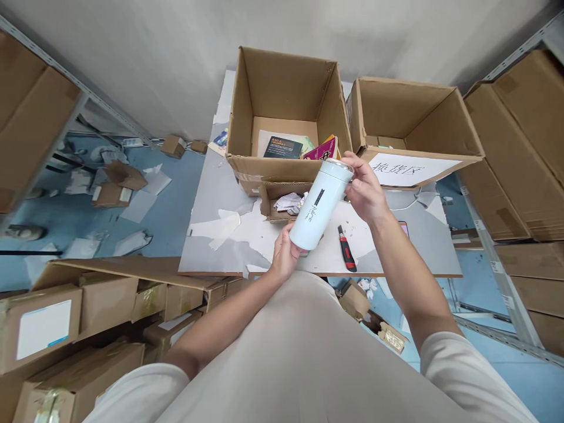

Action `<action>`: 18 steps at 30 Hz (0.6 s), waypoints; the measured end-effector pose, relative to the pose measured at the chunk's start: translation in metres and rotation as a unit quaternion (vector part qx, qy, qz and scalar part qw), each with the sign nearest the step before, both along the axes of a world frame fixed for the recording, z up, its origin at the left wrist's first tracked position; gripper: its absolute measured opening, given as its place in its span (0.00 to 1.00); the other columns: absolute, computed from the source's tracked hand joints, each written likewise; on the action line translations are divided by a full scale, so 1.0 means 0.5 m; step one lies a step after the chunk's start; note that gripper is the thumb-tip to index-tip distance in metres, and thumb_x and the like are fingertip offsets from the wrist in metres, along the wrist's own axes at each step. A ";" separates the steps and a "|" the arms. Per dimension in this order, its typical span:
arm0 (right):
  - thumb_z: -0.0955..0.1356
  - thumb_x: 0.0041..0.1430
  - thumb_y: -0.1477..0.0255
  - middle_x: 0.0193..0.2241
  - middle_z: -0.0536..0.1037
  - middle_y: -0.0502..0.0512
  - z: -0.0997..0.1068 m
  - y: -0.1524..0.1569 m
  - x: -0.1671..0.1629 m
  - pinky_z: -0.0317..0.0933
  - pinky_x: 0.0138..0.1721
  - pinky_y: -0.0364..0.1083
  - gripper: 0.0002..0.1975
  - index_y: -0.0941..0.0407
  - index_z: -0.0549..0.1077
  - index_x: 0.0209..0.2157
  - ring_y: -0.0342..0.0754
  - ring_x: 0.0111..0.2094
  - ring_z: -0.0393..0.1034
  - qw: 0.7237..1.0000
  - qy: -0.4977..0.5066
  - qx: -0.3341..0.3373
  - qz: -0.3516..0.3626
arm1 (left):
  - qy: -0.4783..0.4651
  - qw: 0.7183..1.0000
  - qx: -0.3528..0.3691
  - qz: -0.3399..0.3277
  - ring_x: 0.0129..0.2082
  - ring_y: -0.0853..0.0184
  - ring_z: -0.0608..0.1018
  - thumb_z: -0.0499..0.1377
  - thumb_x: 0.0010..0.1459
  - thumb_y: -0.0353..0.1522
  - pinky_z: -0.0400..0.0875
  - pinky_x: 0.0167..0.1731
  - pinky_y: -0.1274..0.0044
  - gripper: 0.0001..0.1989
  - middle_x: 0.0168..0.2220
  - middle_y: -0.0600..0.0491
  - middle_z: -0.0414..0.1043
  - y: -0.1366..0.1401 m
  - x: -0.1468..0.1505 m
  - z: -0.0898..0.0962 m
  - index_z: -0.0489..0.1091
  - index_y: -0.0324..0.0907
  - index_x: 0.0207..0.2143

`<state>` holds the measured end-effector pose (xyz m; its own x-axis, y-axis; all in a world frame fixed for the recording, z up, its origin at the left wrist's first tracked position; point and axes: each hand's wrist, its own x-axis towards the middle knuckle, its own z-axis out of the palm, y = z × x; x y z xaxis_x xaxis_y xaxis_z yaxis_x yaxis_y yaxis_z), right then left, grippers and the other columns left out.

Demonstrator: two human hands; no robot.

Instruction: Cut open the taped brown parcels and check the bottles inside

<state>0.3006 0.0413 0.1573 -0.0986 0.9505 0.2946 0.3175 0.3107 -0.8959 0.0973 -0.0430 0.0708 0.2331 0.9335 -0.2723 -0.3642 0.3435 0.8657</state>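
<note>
Left hand: yours [285, 254] was at the base end of the bottle, thumb against the lower left side; the other fingers went under and behind it, mostly hidden. Clamped on the base as far as the view showed.
Bottle: the pale blue bottle [319, 205] sat between your two hands, clear above the table, tilted with its top away from you and to the right. Dark "Nice" lettering faced up at you.
Right hand: yours [365, 191] was clamped on the top end, index finger at the rim of the silver lid [339, 165], thumb on the right side just below it. Palm stood off the bottle wall.
Knife: the red and black utility knife [346, 249] lay on the table [207, 247], right of the bottle's base, touched by neither hand.
Small carton: open [275, 189], just past the bottle, with crumpled paper [288, 202] inside; the bottle hid its right part.
Large carton: open [282, 168], behind the small one; a dark book [283, 148] and a magenta book [321, 151] lay inside.
Right carton: open [400, 114], beside the large one, handwritten white sheet [396, 169] on its front.
Wall: plain grey [176, 47], behind everything.
</note>
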 end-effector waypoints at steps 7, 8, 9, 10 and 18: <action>0.66 0.55 0.50 0.47 0.73 0.52 -0.016 -0.008 -0.003 0.69 0.34 0.48 0.20 0.48 0.66 0.44 0.48 0.41 0.71 0.985 0.166 -0.054 -0.008 | -0.042 0.998 -0.005 -0.037 0.37 0.62 0.76 0.51 0.52 0.59 0.71 0.36 0.71 0.37 0.36 0.47 0.75 -0.016 0.000 -0.004 0.67 0.38 0.50; 0.67 0.55 0.51 0.47 0.73 0.52 -0.017 -0.009 -0.003 0.69 0.34 0.47 0.20 0.48 0.66 0.43 0.47 0.40 0.71 0.981 0.184 -0.060 -0.014 | -0.054 0.997 0.008 -0.047 0.39 0.61 0.76 0.52 0.52 0.59 0.71 0.38 0.70 0.37 0.38 0.46 0.75 -0.017 -0.001 -0.003 0.67 0.38 0.50; 0.67 0.55 0.52 0.46 0.73 0.52 -0.017 -0.010 -0.003 0.69 0.33 0.47 0.19 0.48 0.67 0.42 0.47 0.40 0.71 0.977 0.201 -0.067 -0.019 | -0.062 0.996 0.025 -0.056 0.42 0.60 0.76 0.54 0.51 0.58 0.71 0.40 0.70 0.37 0.41 0.45 0.75 -0.018 -0.001 -0.001 0.67 0.38 0.50; 0.68 0.54 0.53 0.46 0.74 0.52 -0.017 -0.011 -0.003 0.69 0.33 0.47 0.19 0.49 0.67 0.42 0.47 0.39 0.71 0.974 0.216 -0.072 -0.023 | -0.065 0.995 0.044 -0.061 0.45 0.59 0.75 0.57 0.49 0.57 0.71 0.42 0.69 0.37 0.44 0.44 0.74 -0.018 -0.002 0.002 0.67 0.38 0.51; 0.71 0.49 0.52 0.43 0.74 0.50 -0.013 -0.011 0.002 0.68 0.35 0.46 0.21 0.49 0.69 0.40 0.48 0.41 0.71 0.973 0.221 -0.053 -0.049 | -0.047 0.998 0.040 -0.016 0.43 0.62 0.78 0.69 0.41 0.45 0.72 0.45 0.68 0.39 0.47 0.47 0.72 -0.015 -0.004 0.004 0.58 0.46 0.53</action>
